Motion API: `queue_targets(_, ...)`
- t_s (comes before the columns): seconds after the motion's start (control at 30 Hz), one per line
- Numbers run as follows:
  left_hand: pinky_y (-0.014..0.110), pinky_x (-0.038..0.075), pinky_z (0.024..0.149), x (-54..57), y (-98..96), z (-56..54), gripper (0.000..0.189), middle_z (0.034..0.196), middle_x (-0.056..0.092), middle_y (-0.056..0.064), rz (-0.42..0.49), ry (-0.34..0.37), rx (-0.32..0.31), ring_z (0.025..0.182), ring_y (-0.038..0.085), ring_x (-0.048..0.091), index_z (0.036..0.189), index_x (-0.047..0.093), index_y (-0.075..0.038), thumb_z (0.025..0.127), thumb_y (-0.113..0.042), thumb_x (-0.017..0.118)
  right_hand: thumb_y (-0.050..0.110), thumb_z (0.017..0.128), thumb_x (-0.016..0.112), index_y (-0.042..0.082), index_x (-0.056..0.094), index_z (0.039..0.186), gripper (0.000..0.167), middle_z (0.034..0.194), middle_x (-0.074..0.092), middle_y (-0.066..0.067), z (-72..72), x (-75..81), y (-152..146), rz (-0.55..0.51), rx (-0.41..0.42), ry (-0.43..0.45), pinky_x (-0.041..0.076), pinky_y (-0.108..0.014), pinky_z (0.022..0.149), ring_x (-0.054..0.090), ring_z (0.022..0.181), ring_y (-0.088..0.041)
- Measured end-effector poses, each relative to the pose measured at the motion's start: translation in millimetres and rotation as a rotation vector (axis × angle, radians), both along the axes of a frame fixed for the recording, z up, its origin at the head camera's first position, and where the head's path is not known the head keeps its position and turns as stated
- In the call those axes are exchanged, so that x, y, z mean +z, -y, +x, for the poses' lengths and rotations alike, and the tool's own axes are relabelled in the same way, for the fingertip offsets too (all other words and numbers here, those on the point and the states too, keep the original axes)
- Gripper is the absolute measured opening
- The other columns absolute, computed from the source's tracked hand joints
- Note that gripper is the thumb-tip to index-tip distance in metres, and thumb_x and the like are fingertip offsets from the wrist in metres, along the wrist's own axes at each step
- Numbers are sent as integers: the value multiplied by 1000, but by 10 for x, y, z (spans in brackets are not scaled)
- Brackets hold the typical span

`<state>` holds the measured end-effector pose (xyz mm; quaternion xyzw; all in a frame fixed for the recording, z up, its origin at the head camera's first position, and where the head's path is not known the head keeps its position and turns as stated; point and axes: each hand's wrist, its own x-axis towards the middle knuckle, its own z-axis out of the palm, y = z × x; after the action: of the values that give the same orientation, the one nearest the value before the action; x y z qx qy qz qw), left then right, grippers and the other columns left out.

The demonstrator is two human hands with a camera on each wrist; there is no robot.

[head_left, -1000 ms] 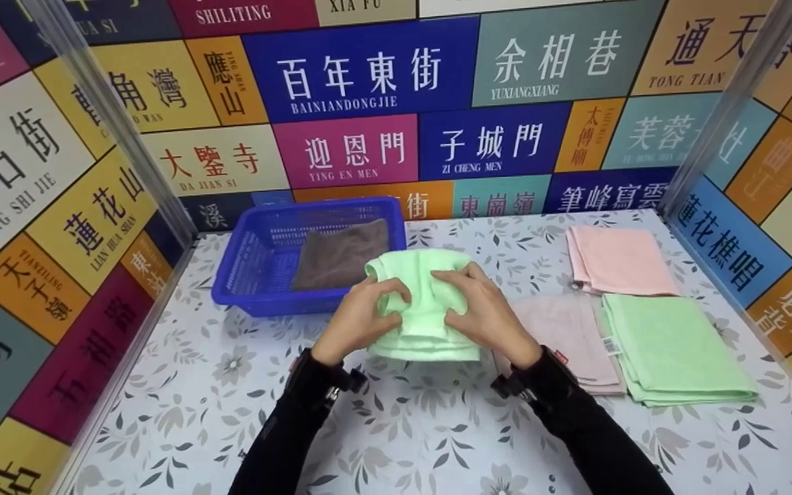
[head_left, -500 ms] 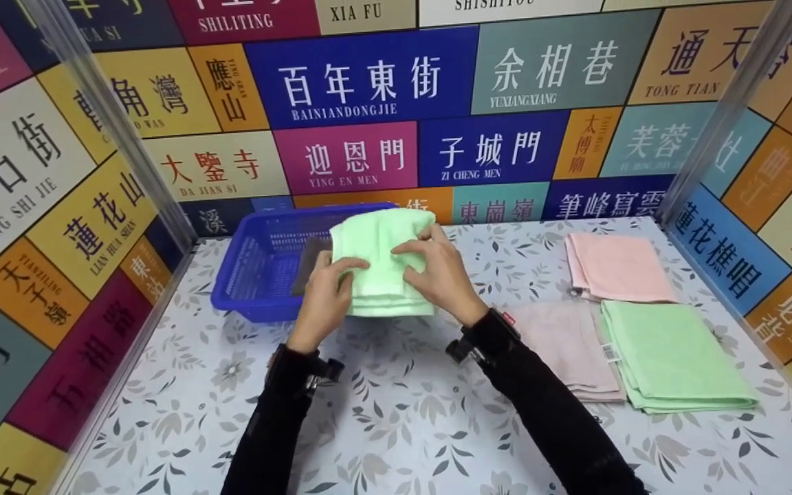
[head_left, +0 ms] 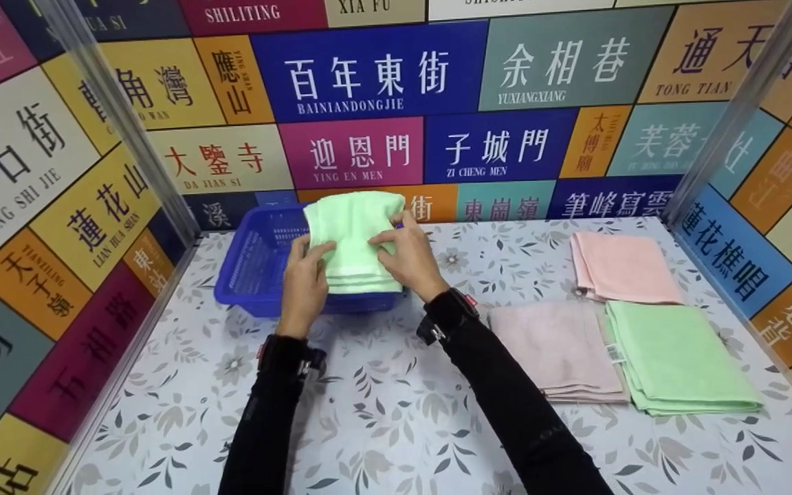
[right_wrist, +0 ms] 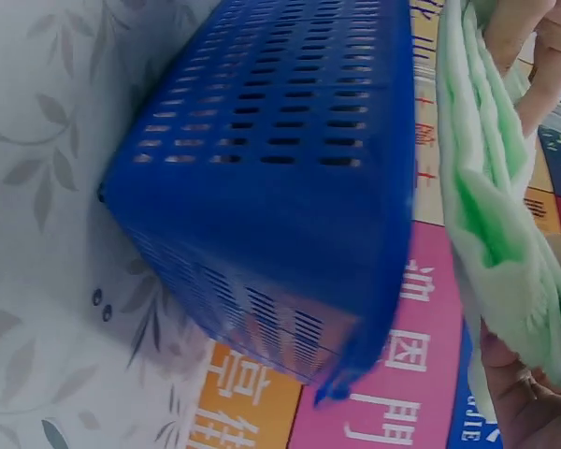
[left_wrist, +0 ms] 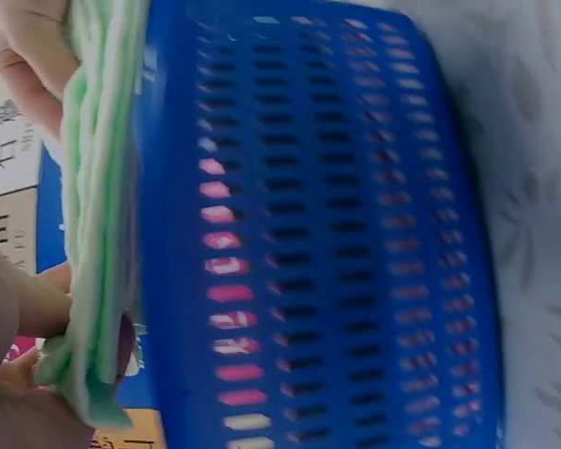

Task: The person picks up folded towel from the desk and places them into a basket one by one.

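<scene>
Green towel [head_left: 355, 234], held by left hand [head_left: 304, 283] and right hand [head_left: 411, 256], partly hides blue basket [head_left: 245, 260].

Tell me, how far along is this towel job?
Done: the mint-green fabric towel looks folded in layers. In hand: the left hand and right hand hold it above the blue perforated plastic basket, not yet inside. Remaining, perhaps: lowering it in, then the pink cloth, greyish-pink cloth and light-green cloth lying folded on the white patterned table.
</scene>
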<state>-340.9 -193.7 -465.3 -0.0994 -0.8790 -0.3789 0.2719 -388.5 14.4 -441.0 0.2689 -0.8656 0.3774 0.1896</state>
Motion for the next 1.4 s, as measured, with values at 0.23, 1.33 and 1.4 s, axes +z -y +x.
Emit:
queue_targets(0.23, 52, 54, 98, -178, 135, -89, 36, 155, 44, 24, -67, -8, 92, 122, 44, 62, 126, 72, -1, 98, 13, 56, 6, 96, 67, 2, 71, 130, 35, 145, 48, -28, -75, -186, 178, 133, -22, 104, 52, -43, 104, 61, 124, -38)
queue_targets(1.33, 66, 36, 112, -188, 176, -47, 66, 152, 56, 13, -498, 418, 178, 138, 47, 49, 140, 67, -19, 109, -56, 20, 41, 112, 27, 22, 67, 140, 53, 158, 47, -11, -101, -289, 134, 522, -146, 262, 2, -55, 130, 19, 160, -30)
queue_targets(1.4, 65, 36, 112, -192, 182, -51, 68, 150, 58, 14, -505, 400, 176, 136, 47, 51, 139, 66, -17, 109, -57, 21, 42, 112, 30, 24, 67, 140, 49, 156, 49, -14, -87, -319, 122, 482, -139, 218, 7, -56, 130, 24, 158, -32)
